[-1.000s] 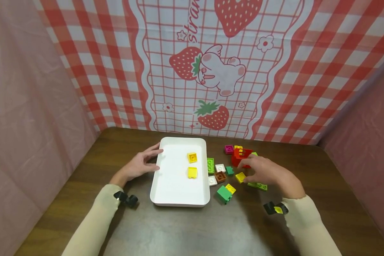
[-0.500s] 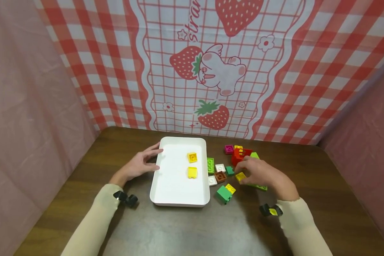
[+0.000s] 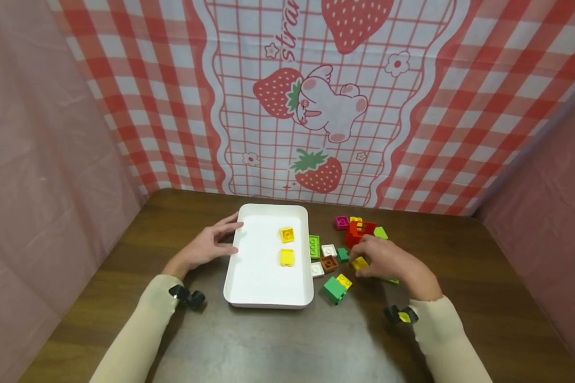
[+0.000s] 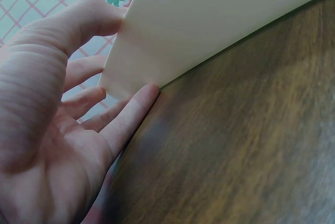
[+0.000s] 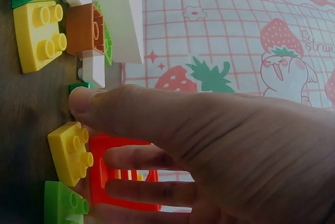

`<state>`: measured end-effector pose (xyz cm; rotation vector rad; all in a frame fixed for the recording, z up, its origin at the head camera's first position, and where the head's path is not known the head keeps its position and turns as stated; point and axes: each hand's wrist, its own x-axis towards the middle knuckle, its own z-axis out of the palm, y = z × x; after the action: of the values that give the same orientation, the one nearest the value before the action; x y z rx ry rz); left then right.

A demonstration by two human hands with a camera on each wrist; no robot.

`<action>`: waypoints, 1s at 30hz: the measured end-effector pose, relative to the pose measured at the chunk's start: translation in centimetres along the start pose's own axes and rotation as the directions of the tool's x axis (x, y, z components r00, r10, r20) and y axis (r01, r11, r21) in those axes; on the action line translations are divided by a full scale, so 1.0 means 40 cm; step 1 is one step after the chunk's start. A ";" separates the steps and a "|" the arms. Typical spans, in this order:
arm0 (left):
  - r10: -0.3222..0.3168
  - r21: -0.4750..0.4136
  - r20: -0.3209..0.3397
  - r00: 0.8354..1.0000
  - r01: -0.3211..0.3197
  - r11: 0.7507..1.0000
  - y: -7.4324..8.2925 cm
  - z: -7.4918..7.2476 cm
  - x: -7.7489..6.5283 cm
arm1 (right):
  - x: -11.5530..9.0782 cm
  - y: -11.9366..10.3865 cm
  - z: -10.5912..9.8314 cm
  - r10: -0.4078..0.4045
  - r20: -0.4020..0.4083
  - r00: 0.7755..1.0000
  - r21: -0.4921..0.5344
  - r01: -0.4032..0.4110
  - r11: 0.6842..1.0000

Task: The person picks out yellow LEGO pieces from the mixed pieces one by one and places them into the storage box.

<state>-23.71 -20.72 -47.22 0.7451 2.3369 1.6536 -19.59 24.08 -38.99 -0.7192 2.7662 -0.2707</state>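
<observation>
My left hand (image 3: 203,247) touches the left side of a white tray (image 3: 235,276) with spread fingers; in the left wrist view its fingertips rest against the tray's wall. Inside the tray lie two yellow bricks, one hollow side up (image 3: 286,234) and one nearer (image 3: 287,257). To the right, my right hand (image 3: 390,260) hovers over loose toy bricks, thumb and fingers apart. Just below it sits a yellow studded brick (image 5: 70,153), between thumb and fingers in the head view, not gripped. A red window-like piece (image 3: 359,233) stands behind the fingers, and a lime brick (image 5: 65,203) is partly hidden.
Between tray and right hand lie white (image 3: 328,250), brown (image 3: 329,263), lime (image 3: 314,247) and dark green (image 3: 342,255) bricks. A green brick (image 3: 334,290) and a yellow one (image 3: 344,281) sit nearer. A magenta brick (image 3: 342,222) is at the back. Checked cloth (image 3: 172,106) hangs behind the table.
My right hand has shifted left and slightly down toward the yellow studded brick, its thumb and fingers drawing a little closer together. The left hand and tray have stayed in place.
</observation>
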 end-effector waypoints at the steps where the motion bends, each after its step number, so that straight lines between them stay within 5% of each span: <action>1: 0.000 0.000 0.002 1.000 0.000 1.000 0.000 0.000 0.001 | 0.000 0.001 0.001 0.003 0.001 1.000 0.001 -0.003 1.000; 30: -0.025 -0.005 0.005 1.000 0.025 1.000 0.017 0.002 -0.001 | 0.013 0.006 0.022 0.028 0.050 0.998 -0.042 -0.026 0.999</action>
<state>-23.46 -20.48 -46.65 0.7149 2.3286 1.6442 -19.86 23.95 -40.00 -0.6889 2.7384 -0.1878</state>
